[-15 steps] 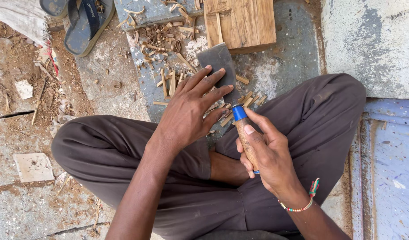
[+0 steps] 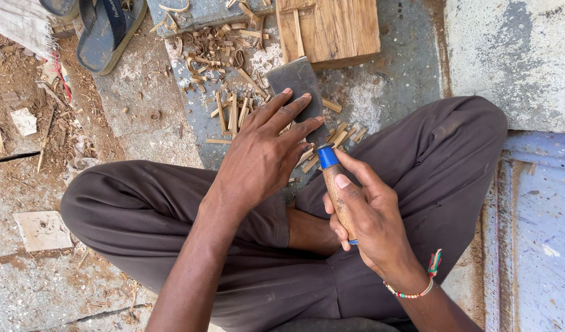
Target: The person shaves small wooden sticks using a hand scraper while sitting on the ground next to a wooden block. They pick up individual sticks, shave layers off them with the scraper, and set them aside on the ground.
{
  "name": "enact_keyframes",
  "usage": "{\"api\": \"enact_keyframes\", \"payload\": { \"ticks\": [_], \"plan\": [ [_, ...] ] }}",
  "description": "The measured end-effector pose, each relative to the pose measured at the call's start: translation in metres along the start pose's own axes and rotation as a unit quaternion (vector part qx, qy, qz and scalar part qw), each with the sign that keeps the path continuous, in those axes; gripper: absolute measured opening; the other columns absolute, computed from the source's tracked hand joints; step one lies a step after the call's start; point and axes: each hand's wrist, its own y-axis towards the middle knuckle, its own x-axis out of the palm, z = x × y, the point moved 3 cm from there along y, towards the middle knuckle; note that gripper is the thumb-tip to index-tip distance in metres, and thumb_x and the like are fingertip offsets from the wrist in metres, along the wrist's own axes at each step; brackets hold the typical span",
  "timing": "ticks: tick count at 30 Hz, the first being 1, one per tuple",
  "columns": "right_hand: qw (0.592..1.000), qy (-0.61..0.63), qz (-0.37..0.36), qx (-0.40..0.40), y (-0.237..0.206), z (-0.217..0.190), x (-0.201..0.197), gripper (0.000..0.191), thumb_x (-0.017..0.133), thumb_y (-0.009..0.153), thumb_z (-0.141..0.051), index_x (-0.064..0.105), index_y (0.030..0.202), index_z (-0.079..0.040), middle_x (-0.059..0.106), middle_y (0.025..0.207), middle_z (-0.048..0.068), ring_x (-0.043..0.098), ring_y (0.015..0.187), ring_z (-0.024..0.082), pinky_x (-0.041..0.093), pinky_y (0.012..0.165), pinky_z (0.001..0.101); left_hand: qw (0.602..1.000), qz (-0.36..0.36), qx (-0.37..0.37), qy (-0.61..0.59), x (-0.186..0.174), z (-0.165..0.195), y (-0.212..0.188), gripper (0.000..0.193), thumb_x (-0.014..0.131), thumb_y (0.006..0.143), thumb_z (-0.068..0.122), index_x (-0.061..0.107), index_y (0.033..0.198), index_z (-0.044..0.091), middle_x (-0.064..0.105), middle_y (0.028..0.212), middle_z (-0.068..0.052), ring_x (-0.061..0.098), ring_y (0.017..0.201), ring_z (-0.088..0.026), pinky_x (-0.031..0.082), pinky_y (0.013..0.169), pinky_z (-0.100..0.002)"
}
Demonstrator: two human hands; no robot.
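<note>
On the concrete floor (image 2: 141, 104), seen from the head camera, a person sits cross-legged in dark trousers (image 2: 417, 160) with both hands working just ahead of the crossed legs. The left hand (image 2: 264, 154) lies palm down, its fingers (image 2: 288, 114) spread and flat on a dark grey sharpening stone (image 2: 294, 80); this hold appears intended to keep the stone from sliding. The right hand (image 2: 368, 215) has its fingers closed around the wooden handle of a chisel (image 2: 336, 190), thumb laid along the handle, apparently for steady control. The blue collar at the handle's front end points toward the stone, and the blade is hidden behind the left fingers, so contact between blade and stone cannot be confirmed. A beaded band sits on the right wrist. A wooden block (image 2: 331, 27) lies just beyond the stone, touching or nearly touching its far edge. Wood chips (image 2: 230, 110) and curled shavings are scattered around the stone. A blue sandal (image 2: 107, 31) lies well apart at upper left.
</note>
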Motion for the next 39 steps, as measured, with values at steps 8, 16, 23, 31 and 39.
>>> {"api": "enact_keyframes", "payload": {
  "ticks": [8,16,23,31,39],
  "plan": [
    [1.0,0.019,-0.006,0.008,-0.023,-0.004,0.005,0.058,0.054,0.099,-0.032,0.046,0.152,-0.009,0.06,0.073,0.009,0.051,0.042,0.008,0.04,0.03,0.0225,1.0,-0.007,-0.012,0.028,-0.008,0.018,-0.009,0.042,0.07,0.092,0.016,0.068,0.134,0.017,0.054,0.151,-0.009,0.044,0.145,-0.033,0.039,0.116,-0.052],
    [0.998,0.037,0.014,0.048,-0.038,-0.018,0.022,0.055,0.054,0.099,-0.032,0.048,0.149,-0.011,0.057,0.071,0.009,0.047,0.041,0.009,0.037,0.029,0.0238,0.999,0.003,0.003,0.035,-0.023,0.037,-0.014,0.042,0.063,0.095,0.008,0.063,0.137,0.009,0.052,0.153,-0.017,0.041,0.147,-0.04,0.034,0.122,-0.054],
    [0.993,0.035,0.054,0.1,-0.036,-0.016,0.03,0.054,0.056,0.094,-0.029,0.051,0.145,-0.013,0.057,0.066,0.011,0.047,0.038,0.011,0.036,0.028,0.026,1.0,-0.01,-0.002,0.01,-0.008,0.022,-0.021,0.054,0.062,0.085,-0.001,0.06,0.139,0.003,0.048,0.156,-0.02,0.035,0.15,-0.045,0.029,0.124,-0.056],
    [1.0,0.016,0.02,-0.013,0.025,-0.044,0.034,0.051,0.056,0.099,-0.028,0.051,0.146,-0.01,0.059,0.07,0.008,0.048,0.041,0.01,0.037,0.029,0.0254,0.998,0.015,0.013,0.054,-0.004,-0.01,0.039,0.056,0.065,0.082,-0.003,0.06,0.138,0.001,0.05,0.153,-0.024,0.038,0.146,-0.048,0.033,0.121,-0.055],
    [0.991,-0.012,0.098,-0.086,-0.04,-0.023,-0.025,0.055,0.056,0.101,-0.025,0.05,0.152,-0.009,0.061,0.075,0.009,0.051,0.047,0.009,0.039,0.034,0.0237,0.97,0.212,-0.082,-0.082,-0.014,0.002,0.01,0.03,0.071,0.097,0.007,0.066,0.126,-0.001,0.067,0.132,-0.024,0.066,0.121,-0.039,0.055,0.101,-0.05]
  ]
}}
